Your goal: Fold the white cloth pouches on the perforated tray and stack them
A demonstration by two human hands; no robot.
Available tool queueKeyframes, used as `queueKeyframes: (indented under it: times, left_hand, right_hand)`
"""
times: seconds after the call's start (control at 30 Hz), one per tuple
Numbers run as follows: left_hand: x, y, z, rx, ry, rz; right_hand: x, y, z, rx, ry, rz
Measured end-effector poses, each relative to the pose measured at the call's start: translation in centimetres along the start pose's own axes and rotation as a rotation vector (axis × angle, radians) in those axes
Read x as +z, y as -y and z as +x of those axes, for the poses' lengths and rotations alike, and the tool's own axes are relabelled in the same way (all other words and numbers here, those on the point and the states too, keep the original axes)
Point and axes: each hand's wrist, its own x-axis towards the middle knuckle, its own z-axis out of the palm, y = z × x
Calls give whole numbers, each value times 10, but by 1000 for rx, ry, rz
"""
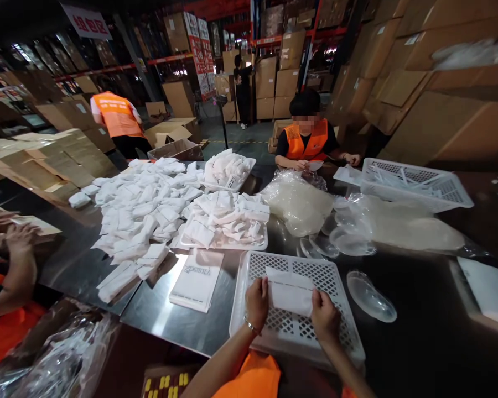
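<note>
Both my hands hold one small white packet [291, 292] over a white perforated basket [249, 301] at the near table edge. My left hand [257, 303] pinches its left side and my right hand [324, 316] pinches its right side, fingers closed on it. A stack of white printed bags [197, 279] lies left of the basket. A clear plastic insert [370, 297] lies to the right of it.
A big heap of white packets [143, 213] and a full tray [226, 221] cover the steel table [178, 320]. Clear bags [299, 204], another white basket [419, 185], a seated person in an orange vest [307, 141] opposite, another person's arm [19, 265] at left, cardboard boxes [62, 160].
</note>
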Motion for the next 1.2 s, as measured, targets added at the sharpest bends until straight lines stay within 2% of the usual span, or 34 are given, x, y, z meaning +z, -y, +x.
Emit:
queueKeyframes:
  times: [0.47,0.57,0.7,0.77,0.83,0.9,0.97,1.1,1.13,1.2]
  left_hand:
    - [-4,-14,9,42,138,95]
    - [-4,-15,11,57,173,196]
    - [-15,-17,16,74,202,369]
    - [-20,-22,15,157,172,428]
    - [-19,-30,11,370,139,471]
    - [-8,-35,4,627,153,473]
    - [8,-34,-3,763,174,479]
    - [34,-13,-14,741,145,495]
    - [37,-8,-15,718,146,487]
    - [35,-3,-15,615,151,443]
  right_hand:
    - [4,-16,-1,-32,-14,-93]
    - [4,-19,3,-34,8,-113]
    - [-3,-19,14,-57,5,-113]
    - [-6,-14,18,-151,-34,-129]
    - [-3,-9,18,-386,-8,-173]
    - [7,-6,13,-640,71,-215]
    - [19,-5,7,-759,121,-230]
    - [31,-2,-4,-719,117,-229]
    - [31,-2,-5,-663,127,-199]
    - [29,0,-2,-439,160,-36]
